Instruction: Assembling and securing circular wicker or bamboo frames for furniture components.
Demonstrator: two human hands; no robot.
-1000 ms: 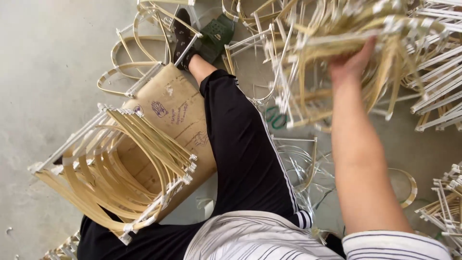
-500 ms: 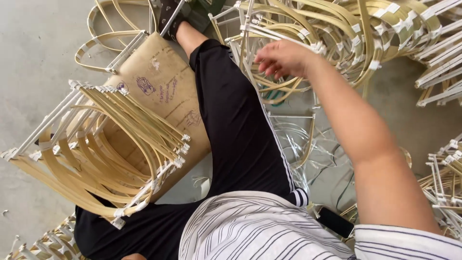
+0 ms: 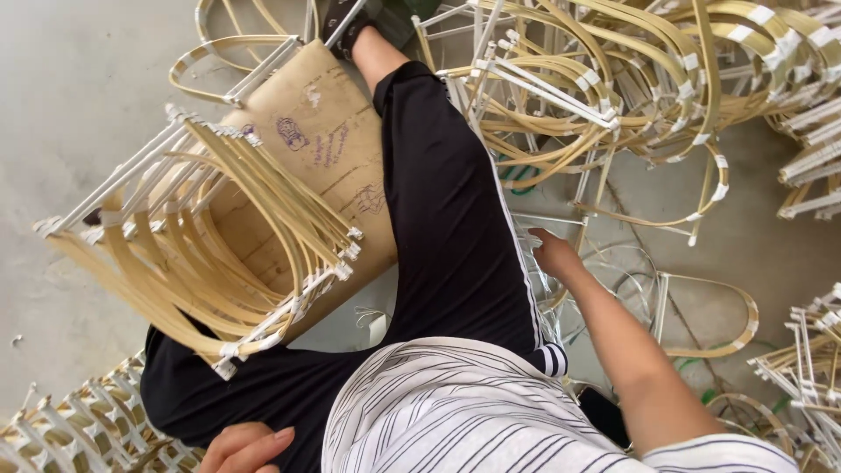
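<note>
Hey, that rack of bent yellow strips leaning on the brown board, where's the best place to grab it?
Probably by the white end bar of the yellow strip rack, coming from the side of the black trouser leg. The strips all end in that straight bar, so it gives the fingers one firm edge, while the thin curved strips would likely flex. The right hand is nearest.

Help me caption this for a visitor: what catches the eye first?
A fan of curved pale-yellow strips on a white wire frame lies on the brown board at left. A tangled heap of similar frames fills the upper right. The right hand reaches to clear wire pieces beside the black trouser leg.
</note>
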